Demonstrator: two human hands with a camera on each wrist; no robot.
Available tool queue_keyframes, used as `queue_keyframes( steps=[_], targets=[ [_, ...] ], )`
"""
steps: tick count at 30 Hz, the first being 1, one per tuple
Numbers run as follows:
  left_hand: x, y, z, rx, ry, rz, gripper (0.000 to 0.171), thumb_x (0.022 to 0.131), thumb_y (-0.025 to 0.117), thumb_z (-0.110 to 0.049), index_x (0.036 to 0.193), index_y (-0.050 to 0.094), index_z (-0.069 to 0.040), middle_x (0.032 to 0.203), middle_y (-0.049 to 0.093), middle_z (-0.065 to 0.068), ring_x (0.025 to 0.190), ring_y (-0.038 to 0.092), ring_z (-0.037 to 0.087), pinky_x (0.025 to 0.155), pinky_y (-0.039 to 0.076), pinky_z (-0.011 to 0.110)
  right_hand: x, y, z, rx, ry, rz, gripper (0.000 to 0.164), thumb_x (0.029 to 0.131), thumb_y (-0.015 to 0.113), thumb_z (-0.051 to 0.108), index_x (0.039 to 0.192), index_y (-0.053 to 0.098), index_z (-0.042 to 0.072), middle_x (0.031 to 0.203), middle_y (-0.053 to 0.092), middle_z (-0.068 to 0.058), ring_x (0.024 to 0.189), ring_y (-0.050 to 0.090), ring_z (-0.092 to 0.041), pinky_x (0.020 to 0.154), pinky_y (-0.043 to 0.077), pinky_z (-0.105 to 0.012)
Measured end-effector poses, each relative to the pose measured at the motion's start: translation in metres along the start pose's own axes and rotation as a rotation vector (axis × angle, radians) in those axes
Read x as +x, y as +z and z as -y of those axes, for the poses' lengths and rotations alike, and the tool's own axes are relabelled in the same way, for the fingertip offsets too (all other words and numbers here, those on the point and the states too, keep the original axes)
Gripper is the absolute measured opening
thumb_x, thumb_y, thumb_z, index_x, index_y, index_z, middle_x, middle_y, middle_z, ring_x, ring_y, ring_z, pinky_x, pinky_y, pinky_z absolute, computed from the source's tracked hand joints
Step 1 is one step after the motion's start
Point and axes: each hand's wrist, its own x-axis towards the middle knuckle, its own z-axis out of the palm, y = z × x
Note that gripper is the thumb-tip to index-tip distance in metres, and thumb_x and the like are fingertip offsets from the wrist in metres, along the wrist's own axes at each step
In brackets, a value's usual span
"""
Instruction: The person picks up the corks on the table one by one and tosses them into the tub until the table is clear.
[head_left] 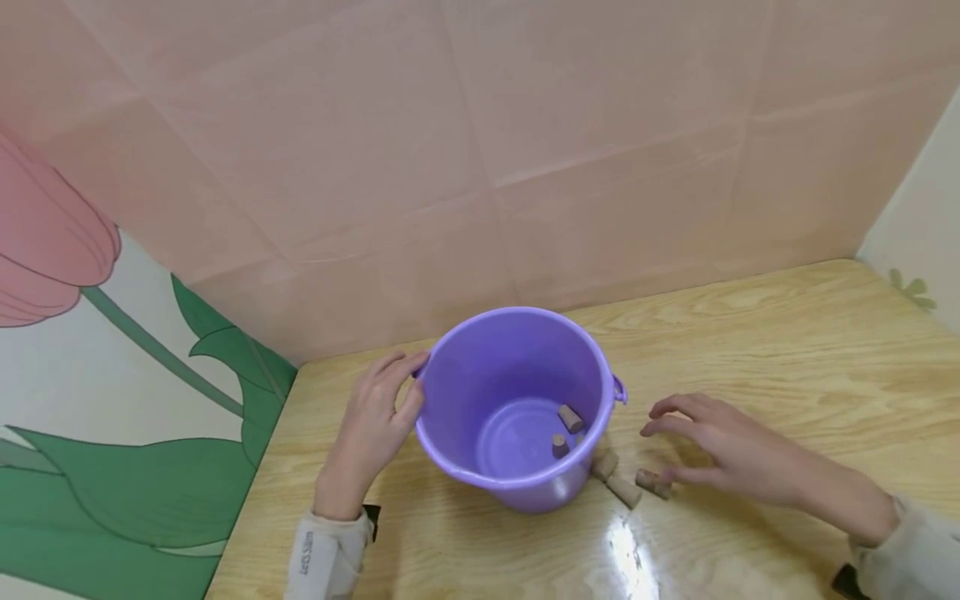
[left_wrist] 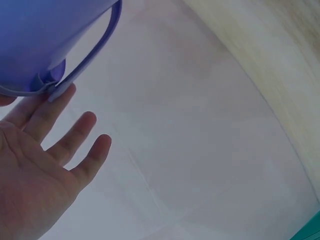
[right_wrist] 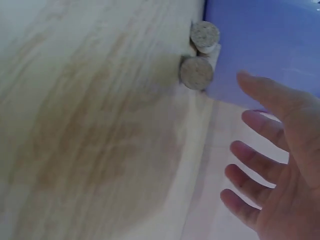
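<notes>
corks (head_left: 570, 418) lie in the bucket (head_left: 517, 358) and more corks (head_left: 624, 492) lie on the table (head_left: 787, 358) to its right.

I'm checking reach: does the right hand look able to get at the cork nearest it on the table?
Likely yes: the empty right hand is close to the cork, and the bucket doesn't stand between them.

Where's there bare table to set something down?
The widest bare patch of table lies right of the bucket, between the pink covering and the right hand. Another lies before the bucket, right of the left sleeve. It's crowded between bucket and right hand, where corks lie.
</notes>
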Motion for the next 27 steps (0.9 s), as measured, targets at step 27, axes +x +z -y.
queue_keyframes(
  steps=[27],
  targets=[
    [-0.002, 0.004, 0.002, -0.082, -0.041, -0.009, 0.037, 0.097, 0.054, -0.017, 0.132, 0.064, -0.011, 0.123, 0.070, 0.004, 0.120, 0.060, 0.023, 0.106, 0.047, 0.045, -0.003, 0.018, 0.004, 0.081, -0.059, 0.151, 0.041, 0.073, 0.074, 0.059, 0.106, 0.071, 0.036, 0.115, 0.066, 0.001, 0.103, 0.062, -0.026, 0.081, 0.053, -0.056]
  ],
)
